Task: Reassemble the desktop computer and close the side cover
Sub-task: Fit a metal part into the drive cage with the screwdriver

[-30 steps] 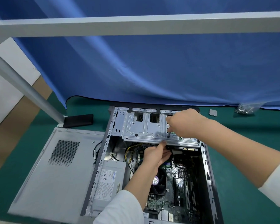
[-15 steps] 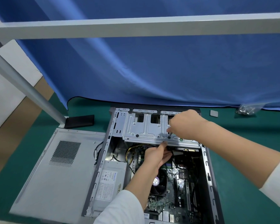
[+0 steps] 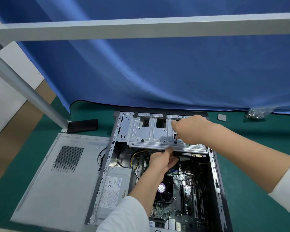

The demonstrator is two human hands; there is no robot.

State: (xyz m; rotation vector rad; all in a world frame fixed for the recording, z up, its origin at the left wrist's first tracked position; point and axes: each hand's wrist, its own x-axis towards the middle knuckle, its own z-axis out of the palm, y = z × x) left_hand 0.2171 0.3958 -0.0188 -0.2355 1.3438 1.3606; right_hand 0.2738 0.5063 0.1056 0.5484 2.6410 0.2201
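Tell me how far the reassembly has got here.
Done: power supply and motherboard sit inside the open case. In hand: the right hand works at a screw on the drive cage; the left hand steadies beneath it. Left: the side cover lies off beside the case.

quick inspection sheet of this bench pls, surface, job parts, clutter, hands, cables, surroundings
surface: green mat.
job's things: open computer case; side cover lies flat left of it, off.
clutter: small grey square, bag of hardware, black block.
grippers: right hand on drive cage, fingers curled; left hand under the cage's edge.
cables: yellow and black wires inside the case.
surroundings: blue cloth, grey frame bar.
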